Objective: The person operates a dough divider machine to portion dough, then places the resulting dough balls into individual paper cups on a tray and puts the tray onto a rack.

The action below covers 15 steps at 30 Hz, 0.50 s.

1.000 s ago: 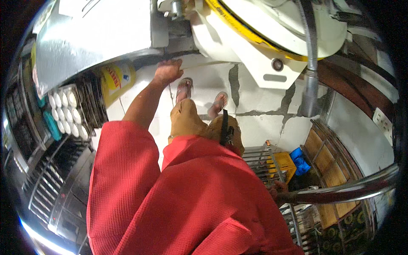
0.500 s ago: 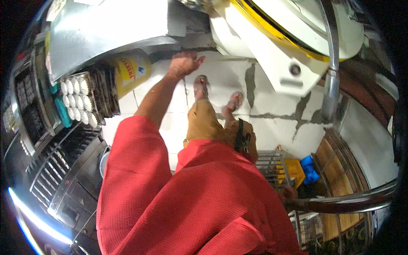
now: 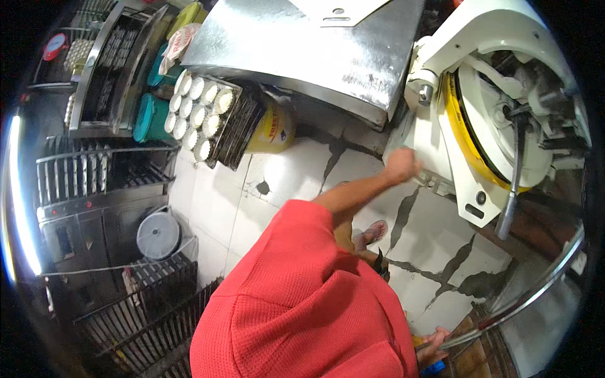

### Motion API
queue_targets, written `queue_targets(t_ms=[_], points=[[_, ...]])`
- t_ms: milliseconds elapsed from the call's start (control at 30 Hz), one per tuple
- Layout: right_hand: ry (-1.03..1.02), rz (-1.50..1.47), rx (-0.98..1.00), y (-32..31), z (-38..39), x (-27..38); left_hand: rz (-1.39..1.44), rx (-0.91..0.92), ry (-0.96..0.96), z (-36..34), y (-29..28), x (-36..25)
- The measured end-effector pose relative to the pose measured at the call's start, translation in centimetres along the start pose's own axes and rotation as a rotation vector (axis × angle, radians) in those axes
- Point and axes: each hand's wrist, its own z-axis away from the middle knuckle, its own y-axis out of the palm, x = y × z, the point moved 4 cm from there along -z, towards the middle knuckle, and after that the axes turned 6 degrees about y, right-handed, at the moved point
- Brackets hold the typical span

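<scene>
My left hand (image 3: 403, 165) hangs in front of the white machine (image 3: 428, 148) with a yellow ring, its fingers loosely bent and nothing visible in it; I cannot tell if it touches the machine. Low at the right, my right hand (image 3: 433, 345) is closed on a curved metal rail (image 3: 523, 295), partly hidden by my red-sleeved body.
A steel table (image 3: 296, 44) stands ahead. Left of it are stacked trays with white fluted cups (image 3: 197, 115), a yellow bucket (image 3: 271, 130), teal tubs (image 3: 149, 116) and metal racks (image 3: 101, 167). A grey round container (image 3: 157, 234) sits at lower left. Cracked tiles (image 3: 280, 175) form the floor.
The view has swung left, bringing more racks and the steel table into sight. My left hand has moved from above my foot to in front of the machine. My right hand stays on the rail.
</scene>
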Motion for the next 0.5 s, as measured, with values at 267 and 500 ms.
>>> queue_targets(t_ms=[267, 500], points=[[0.09, -0.006, -0.142, -2.8, 8.7, -0.3, 0.239, 0.08, 0.245, 2.1, -3.2, -5.8], [0.234, 0.552, -0.821, -13.9, 21.2, 1.5, 0.213, -0.323, 0.661, 0.9, -18.4, -4.2]])
